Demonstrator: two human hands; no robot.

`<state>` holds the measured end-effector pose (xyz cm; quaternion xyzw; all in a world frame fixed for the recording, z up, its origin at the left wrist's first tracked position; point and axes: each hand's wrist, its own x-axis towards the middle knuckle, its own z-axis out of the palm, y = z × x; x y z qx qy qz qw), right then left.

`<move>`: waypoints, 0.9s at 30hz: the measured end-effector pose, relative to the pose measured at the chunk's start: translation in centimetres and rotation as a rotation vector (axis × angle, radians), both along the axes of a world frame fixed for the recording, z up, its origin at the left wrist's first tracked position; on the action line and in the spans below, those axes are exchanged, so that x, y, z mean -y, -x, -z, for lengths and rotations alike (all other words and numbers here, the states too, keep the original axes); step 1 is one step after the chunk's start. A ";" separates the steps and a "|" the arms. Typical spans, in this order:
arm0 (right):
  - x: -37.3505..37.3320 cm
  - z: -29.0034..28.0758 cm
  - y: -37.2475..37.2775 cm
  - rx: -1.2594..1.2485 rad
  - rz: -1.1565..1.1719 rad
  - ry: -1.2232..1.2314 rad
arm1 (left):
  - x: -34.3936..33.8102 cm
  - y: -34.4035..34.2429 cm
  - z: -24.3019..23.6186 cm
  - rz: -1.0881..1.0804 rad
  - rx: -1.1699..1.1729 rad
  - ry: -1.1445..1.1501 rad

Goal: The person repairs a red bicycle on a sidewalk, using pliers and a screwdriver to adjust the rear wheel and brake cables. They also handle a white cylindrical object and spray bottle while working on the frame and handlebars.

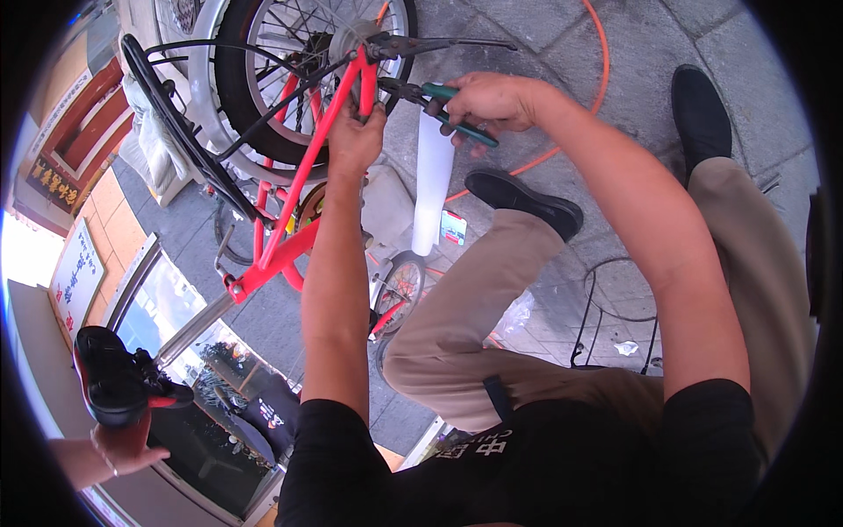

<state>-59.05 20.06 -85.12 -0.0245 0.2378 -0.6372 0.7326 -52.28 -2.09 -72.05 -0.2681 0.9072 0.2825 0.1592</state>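
Note:
A red bicycle frame (294, 198) leans across the upper left, its rear wheel (263, 114) toward the top. My left hand (356, 145) is closed around the thin frame tubes near the hub, with some fingers hidden behind them. Green-handled pliers (470, 130) are gripped in my right hand (492, 101). The plier jaws reach to the frame end beside my left fingers; what lies between them is too small to make out. A black rear rack (162, 114) runs along the wheel.
Another person's hand (123, 448) supports the black saddle (114, 378) at the lower left. An orange hose (604, 53) curves over the paving. Near my shoe (527, 202) stands a white roll (432, 184). A smaller bicycle wheel (404, 285) and a black wire stand (588, 316) are nearby.

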 end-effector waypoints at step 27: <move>0.2 -3.9 -4.1 -1.845 0.124 -0.455 | 1.1 -0.9 0.9 -0.018 -0.051 -0.040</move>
